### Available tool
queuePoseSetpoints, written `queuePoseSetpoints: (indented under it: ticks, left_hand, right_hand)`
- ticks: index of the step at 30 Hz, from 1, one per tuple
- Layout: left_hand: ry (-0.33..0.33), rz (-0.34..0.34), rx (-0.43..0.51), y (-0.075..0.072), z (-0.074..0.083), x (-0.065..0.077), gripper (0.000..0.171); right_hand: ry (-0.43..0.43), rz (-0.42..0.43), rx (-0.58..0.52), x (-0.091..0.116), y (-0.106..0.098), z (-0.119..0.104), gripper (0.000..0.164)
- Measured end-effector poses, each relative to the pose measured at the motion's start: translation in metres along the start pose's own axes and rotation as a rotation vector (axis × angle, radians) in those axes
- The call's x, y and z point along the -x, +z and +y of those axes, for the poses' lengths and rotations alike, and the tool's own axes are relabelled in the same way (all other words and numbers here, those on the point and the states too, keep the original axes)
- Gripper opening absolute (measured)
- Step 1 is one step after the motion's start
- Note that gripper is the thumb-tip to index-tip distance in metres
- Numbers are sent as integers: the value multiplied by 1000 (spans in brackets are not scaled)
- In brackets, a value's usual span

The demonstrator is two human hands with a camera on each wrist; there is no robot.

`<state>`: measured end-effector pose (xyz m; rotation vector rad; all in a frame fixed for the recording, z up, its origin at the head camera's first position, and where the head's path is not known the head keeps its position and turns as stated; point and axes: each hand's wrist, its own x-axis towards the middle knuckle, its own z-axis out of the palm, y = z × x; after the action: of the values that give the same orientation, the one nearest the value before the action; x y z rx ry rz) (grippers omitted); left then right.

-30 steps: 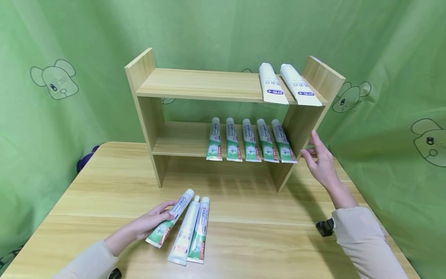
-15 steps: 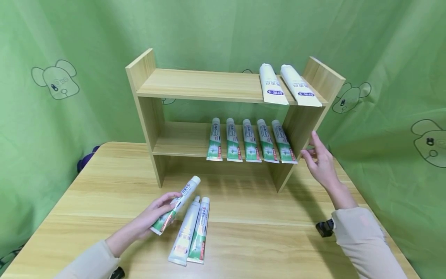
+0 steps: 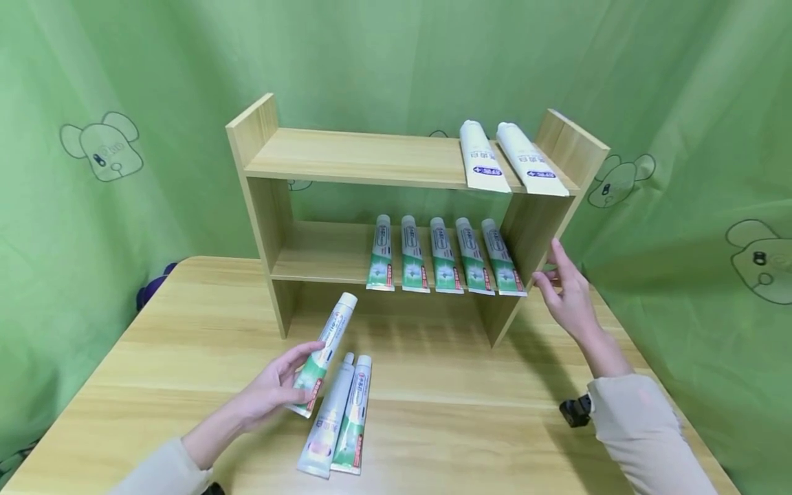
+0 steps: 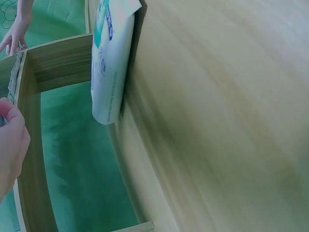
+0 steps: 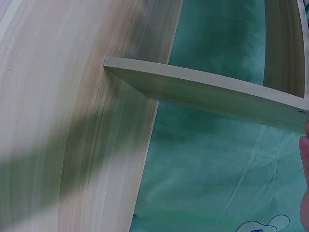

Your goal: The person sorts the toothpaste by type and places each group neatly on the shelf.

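My left hand (image 3: 275, 388) grips a white-and-green toothpaste tube (image 3: 324, 354), held tilted with its cap end up. In the left wrist view that tube (image 4: 108, 67) shows white, and a thumb and finger show at the left edge. Under and beside this hand lie a white tube (image 3: 328, 426) and another green-and-white tube (image 3: 353, 426), the two overlapping on the table. My right hand (image 3: 570, 295) touches the right side panel of the wooden shelf (image 3: 371, 155), thumb and forefinger spread apart along its front edge. Only fingertips (image 5: 305, 145) show in the right wrist view.
Several green-and-white tubes (image 3: 411, 258) lie side by side on the middle shelf board, toward its right. On the top board, at the right, are two white tubes (image 3: 482, 158). The shelf stands on a wooden table (image 3: 445, 419) before a green curtain (image 3: 346, 62).
My left hand has lifted the green-and-white tube up from beside the other two and turned it more upright, toward the shelf. The right hand stays at the side panel. The head view has tilted slightly.
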<state>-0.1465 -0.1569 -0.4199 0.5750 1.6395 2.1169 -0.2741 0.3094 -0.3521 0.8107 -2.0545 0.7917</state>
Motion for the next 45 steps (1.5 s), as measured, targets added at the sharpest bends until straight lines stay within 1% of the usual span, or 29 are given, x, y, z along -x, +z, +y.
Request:
queuePoseSetpoints:
  ticks: [4,9,13,15,23,27,30,34,38,43,45]
  left_hand:
    - [10,3,-32,2,4,-1,82]
    - [38,13,-86,3,8,-5,84]
    - [73,48,-149,4,11,-11,85]
    - [80,70,-179,5,12,-14,84]
    - [99,130,-259,8,16,-27,68]
    - [102,138,-291,8,19,-31,57]
    - [104,136,-338,8,21,-32,50]
    - [120,139,-407,9,24,-36,47]
    - [117,153,-416,10,25,-41,45]
    - [109,145,-377,10,27,-48,42]
    - [114,153,-344,11,28,-51,37]
  right_hand:
    - [-9,8,-1,-1,1,1,82]
    - [-11,17,-13,0,1,1,85]
    - [-18,21,-15,1,2,2,85]
    - [-18,20,-14,1,2,2,85]
    - [-7,17,-6,1,2,1,84]
    - [-1,16,-4,1,2,1,84]
    - [2,13,-18,1,2,2,85]
    - [-1,13,-29,1,2,2,86]
    - [-4,24,-17,2,3,4,86]
    - [-10,28,-20,2,3,4,86]
    - [-8,26,-21,1,3,3,86]
